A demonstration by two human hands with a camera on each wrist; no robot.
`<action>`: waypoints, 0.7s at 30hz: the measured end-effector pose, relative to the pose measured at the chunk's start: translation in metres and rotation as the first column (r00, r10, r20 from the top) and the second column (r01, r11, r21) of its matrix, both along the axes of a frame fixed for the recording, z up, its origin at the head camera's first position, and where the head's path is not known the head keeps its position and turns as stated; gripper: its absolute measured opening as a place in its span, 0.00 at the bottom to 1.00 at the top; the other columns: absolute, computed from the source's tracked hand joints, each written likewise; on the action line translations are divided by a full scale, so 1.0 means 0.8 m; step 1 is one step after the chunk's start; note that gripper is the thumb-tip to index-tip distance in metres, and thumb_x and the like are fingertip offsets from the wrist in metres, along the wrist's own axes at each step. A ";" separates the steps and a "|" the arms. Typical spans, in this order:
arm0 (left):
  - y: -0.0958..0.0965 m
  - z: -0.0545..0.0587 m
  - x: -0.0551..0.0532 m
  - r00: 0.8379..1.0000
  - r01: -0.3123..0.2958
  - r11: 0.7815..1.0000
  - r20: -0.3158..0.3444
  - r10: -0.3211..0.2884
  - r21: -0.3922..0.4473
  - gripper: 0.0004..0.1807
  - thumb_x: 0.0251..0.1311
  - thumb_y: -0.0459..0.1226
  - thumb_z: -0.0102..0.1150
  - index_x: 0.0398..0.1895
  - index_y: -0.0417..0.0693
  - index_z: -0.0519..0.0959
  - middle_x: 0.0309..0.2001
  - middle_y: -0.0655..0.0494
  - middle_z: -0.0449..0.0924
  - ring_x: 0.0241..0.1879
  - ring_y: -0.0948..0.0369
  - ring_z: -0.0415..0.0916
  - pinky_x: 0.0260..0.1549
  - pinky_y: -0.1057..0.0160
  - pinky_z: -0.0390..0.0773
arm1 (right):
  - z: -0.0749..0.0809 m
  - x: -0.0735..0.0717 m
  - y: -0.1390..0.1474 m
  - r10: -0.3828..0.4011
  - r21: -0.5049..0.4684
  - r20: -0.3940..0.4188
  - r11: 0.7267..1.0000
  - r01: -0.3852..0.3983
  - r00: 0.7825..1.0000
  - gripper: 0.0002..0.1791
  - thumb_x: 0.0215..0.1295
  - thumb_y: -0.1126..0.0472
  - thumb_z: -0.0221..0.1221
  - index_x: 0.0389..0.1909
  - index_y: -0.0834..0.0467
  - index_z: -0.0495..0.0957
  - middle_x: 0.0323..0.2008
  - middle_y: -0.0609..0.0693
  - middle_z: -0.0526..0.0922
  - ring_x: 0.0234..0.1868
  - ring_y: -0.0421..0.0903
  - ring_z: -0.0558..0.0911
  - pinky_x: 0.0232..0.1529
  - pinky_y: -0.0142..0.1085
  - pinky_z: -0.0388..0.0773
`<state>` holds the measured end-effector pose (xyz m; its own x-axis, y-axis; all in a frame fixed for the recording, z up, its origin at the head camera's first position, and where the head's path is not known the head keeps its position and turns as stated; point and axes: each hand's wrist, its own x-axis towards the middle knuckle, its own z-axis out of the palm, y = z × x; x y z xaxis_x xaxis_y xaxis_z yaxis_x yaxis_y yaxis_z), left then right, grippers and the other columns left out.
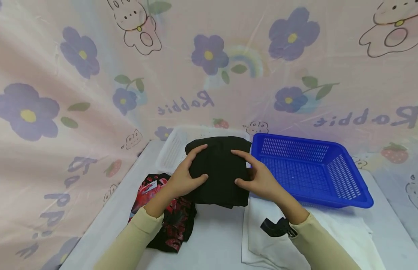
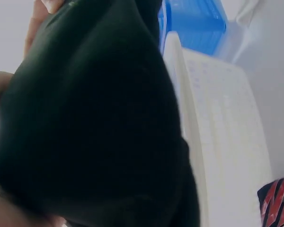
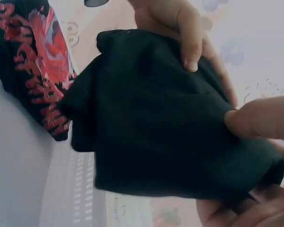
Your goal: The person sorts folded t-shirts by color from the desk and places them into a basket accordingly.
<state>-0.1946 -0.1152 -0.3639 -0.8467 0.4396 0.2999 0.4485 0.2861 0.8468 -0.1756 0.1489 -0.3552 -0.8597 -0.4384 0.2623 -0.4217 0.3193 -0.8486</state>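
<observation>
Both hands hold up a folded black garment in front of the baskets. My left hand grips its left side, thumb on the near face and the other fingers toward the top edge. On the right side my right hand grips it the same way, some fingers tucked behind the cloth. In the right wrist view the folded black cloth shows layered edges, with both thumbs pressing on it. The left wrist view is mostly filled by the dark cloth. Behind it stands a white basket, partly hidden.
A blue basket stands at the right, with nothing seen inside. Below it lies folded white cloth, partly covered by the right forearm. A black garment with red print lies at the left under the left forearm. Printed curtains enclose the table.
</observation>
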 end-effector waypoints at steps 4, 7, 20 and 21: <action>0.001 0.002 -0.024 0.999 -0.018 1.000 -0.030 0.018 0.001 0.47 0.56 0.30 0.62 0.74 0.69 0.52 0.72 0.56 0.56 0.65 0.52 0.64 0.57 0.45 0.70 | 0.001 -0.022 -0.005 -0.034 0.006 0.007 0.999 0.034 0.999 0.45 0.55 0.71 0.63 0.72 0.43 0.58 0.67 0.59 0.63 0.48 0.62 0.83 0.39 0.45 0.84; 0.003 0.011 -0.035 0.999 -0.029 0.999 -0.044 0.030 0.015 0.47 0.54 0.28 0.62 0.75 0.61 0.52 0.73 0.50 0.55 0.67 0.48 0.62 0.59 0.42 0.67 | 0.001 -0.039 -0.008 -0.047 -0.001 0.014 0.999 0.047 0.999 0.46 0.56 0.72 0.62 0.72 0.41 0.57 0.69 0.58 0.61 0.52 0.65 0.81 0.41 0.48 0.83; 0.001 -0.030 -0.128 0.999 -0.054 0.997 -0.006 0.054 0.063 0.49 0.52 0.27 0.63 0.74 0.67 0.54 0.74 0.54 0.53 0.68 0.49 0.60 0.62 0.42 0.65 | -0.025 -0.113 -0.023 -0.078 -0.033 0.059 0.996 0.080 0.995 0.46 0.57 0.73 0.60 0.73 0.42 0.55 0.70 0.56 0.60 0.56 0.63 0.78 0.47 0.52 0.80; 0.001 -0.032 -0.133 0.998 -0.068 0.996 0.006 0.068 0.050 0.49 0.52 0.28 0.63 0.74 0.69 0.54 0.74 0.55 0.53 0.68 0.49 0.60 0.62 0.42 0.65 | -0.028 -0.117 -0.024 -0.080 -0.037 0.071 0.996 0.083 0.994 0.45 0.57 0.73 0.60 0.73 0.42 0.55 0.70 0.56 0.60 0.57 0.63 0.78 0.47 0.52 0.80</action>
